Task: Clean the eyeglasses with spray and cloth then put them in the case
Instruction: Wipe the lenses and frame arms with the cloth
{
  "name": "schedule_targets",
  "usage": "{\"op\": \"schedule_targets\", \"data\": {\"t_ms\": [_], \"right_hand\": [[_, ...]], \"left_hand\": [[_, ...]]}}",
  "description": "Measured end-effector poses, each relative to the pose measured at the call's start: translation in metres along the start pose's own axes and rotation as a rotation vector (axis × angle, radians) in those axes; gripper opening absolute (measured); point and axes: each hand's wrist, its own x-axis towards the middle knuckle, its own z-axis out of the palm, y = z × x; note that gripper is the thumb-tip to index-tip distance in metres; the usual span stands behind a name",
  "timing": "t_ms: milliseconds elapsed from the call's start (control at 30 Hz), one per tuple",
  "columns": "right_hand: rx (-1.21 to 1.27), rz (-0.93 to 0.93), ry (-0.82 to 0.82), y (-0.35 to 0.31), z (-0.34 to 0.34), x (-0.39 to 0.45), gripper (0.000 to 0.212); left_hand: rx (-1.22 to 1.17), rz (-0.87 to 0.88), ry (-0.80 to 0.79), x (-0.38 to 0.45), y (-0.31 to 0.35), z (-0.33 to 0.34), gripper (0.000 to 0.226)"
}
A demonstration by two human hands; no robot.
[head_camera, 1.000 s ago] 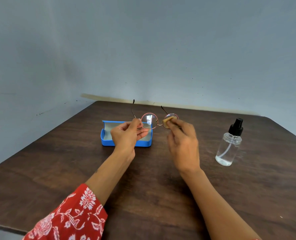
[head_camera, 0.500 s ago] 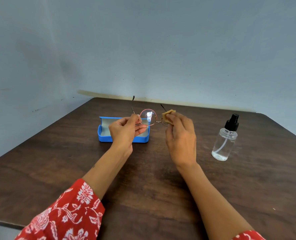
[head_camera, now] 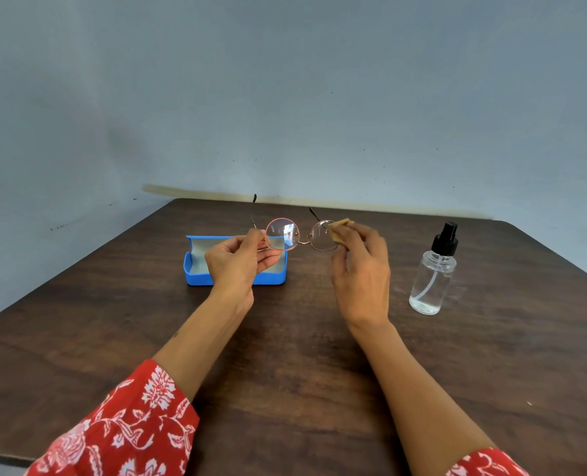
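One pair of eyeglasses point(head_camera: 299, 235), one cloth point(head_camera: 340, 230), one open blue case point(head_camera: 196, 274) and one spray bottle point(head_camera: 431, 280) are on or above the desk point(head_camera: 302, 338). The eyeglasses hang above the case, long axis left-right, temples pointing away. Left hand point(head_camera: 237, 262) fingers pinch the frame's left end; right hand point(head_camera: 362, 269) fingers press the cloth on the right lens.

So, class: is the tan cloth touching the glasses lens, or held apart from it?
Touching. The head view shows the right hand pinching the tan cloth against the edge of the right lens, with no gap visible between them.
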Motion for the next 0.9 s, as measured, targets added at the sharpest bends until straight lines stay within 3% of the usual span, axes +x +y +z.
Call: {"op": "schedule_targets", "data": {"t_ms": [300,533,733,900], "right_hand": [[-0.033,-0.154,-0.097,-0.016,0.009,-0.008,0.038],[-0.017,0.037,-0.009,0.004,0.001,0.0,0.028],[-0.014,-0.091,-0.068,-0.013,0.009,-0.006,0.033],[0.057,0.05,-0.018,-0.001,0.009,-0.003,0.029]], "left_hand": [[0.021,0.009,0.0,0.001,-0.002,0.0,0.005],[0.04,-0.001,-0.011,0.0,-0.005,0.001,0.007],[0.03,0.02,-0.002,-0.003,-0.005,0.002,0.009],[0.024,0.022,0.003,-0.003,-0.006,0.002,0.009]]}}
